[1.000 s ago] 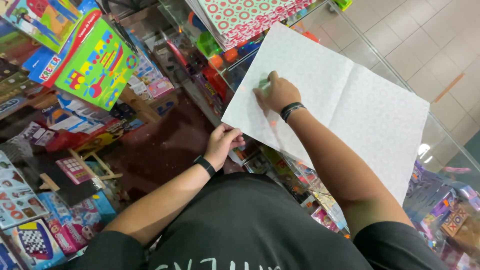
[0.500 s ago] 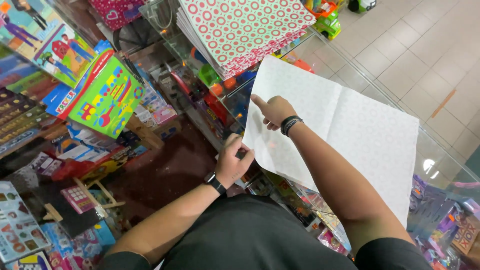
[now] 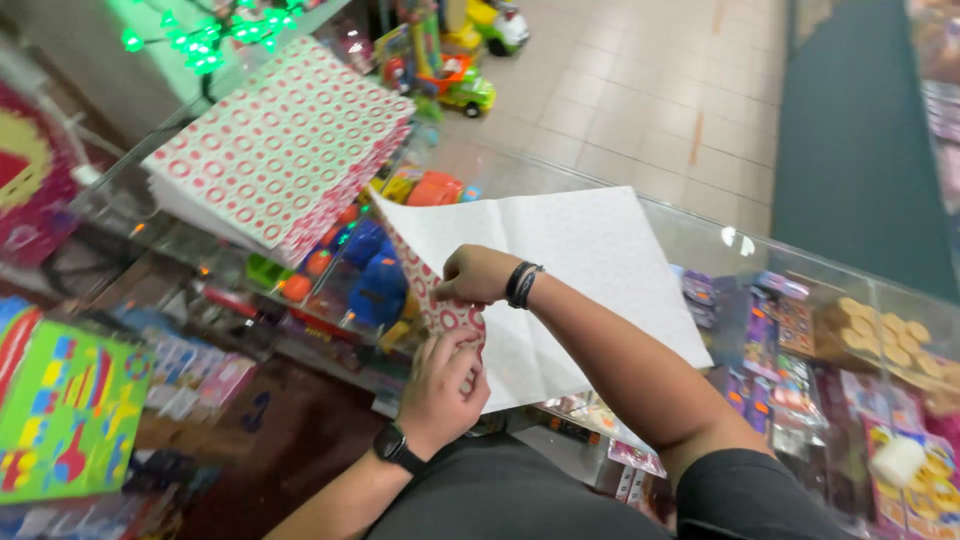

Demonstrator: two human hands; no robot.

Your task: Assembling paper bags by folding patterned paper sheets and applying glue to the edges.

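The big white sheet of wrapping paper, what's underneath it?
The white sheet of wrapping paper lies on a clear glass counter. Round its edges, colourful toys show through the glass. Whatever sits directly below the sheet is covered, so it cannot be seen.

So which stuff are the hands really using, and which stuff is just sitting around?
In use:
- left hand and right hand, both gripping the folded-up edge
- sheet of wrapping paper, white side up, red-circle pattern showing on the fold

Just lying about:
- stack of red-circle wrapping paper
- toy vehicles on the floor
- toys under the glass counter
- green box
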